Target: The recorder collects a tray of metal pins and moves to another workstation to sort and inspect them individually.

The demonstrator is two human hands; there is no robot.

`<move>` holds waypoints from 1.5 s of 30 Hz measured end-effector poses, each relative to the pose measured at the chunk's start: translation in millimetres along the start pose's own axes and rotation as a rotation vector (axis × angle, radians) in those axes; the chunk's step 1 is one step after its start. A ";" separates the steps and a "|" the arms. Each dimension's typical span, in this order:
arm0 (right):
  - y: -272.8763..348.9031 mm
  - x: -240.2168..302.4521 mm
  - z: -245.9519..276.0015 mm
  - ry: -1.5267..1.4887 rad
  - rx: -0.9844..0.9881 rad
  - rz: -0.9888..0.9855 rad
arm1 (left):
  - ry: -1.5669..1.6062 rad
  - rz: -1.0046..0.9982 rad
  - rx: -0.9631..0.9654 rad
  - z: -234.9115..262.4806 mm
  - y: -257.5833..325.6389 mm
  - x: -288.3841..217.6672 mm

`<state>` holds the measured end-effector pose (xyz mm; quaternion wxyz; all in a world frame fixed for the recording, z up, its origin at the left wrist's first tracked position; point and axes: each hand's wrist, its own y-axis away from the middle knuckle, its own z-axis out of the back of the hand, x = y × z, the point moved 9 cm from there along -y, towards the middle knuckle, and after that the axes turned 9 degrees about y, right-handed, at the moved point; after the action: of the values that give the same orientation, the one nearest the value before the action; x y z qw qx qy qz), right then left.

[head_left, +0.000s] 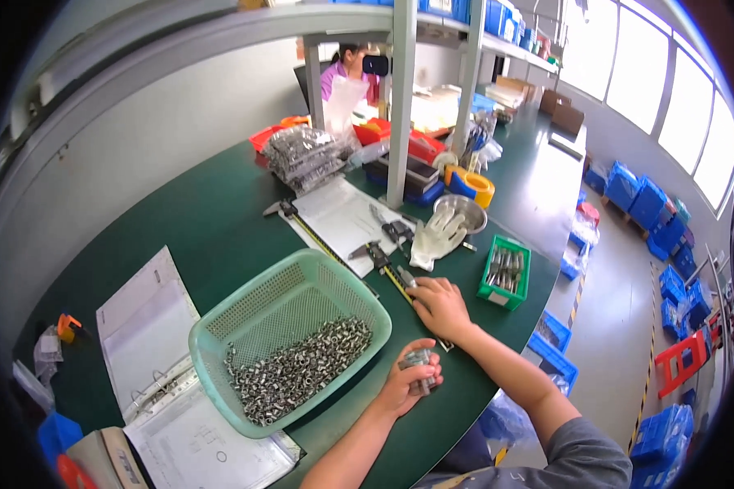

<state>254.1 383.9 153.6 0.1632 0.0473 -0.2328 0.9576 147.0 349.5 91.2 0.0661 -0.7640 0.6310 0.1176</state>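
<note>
My left hand (pixel 398 386) cups metal parts (pixel 418 369), fingers curled, probably against spills; my right hand (pixel 442 306), farther, meets 1 caliper (pixel 378 257), grip unclear.

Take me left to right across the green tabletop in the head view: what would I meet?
Open ring binder, green perforated basket of small metal parts, left hand holding metal pieces, right hand, small green box.

The left hand (pixel 395 389) cups grey metal pieces (pixel 418 371); the right hand (pixel 443 307) is beside a caliper (pixel 378 257) on the green surface (pixel 228 200).
</note>
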 end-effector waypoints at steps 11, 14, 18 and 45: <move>-42.0 -2.4 17.2 -0.067 -0.387 -0.051 | -0.029 -0.017 -0.002 -3.4 -13.5 -15.9; -53.3 -29.2 47.0 0.124 -0.424 -0.195 | -0.051 0.005 -0.003 -1.6 -12.9 -8.4; -67.6 -77.2 16.9 0.304 0.005 -0.204 | -0.074 0.050 0.017 -6.6 -17.6 1.2; 141.0 -0.6 72.3 -0.143 -0.104 -0.249 | -1.509 -0.061 -0.246 -62.9 -48.6 -13.0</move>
<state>208.5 232.2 157.0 0.2658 0.1352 -0.2856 0.9108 198.4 355.6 153.0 0.3969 -0.4953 0.3757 0.6752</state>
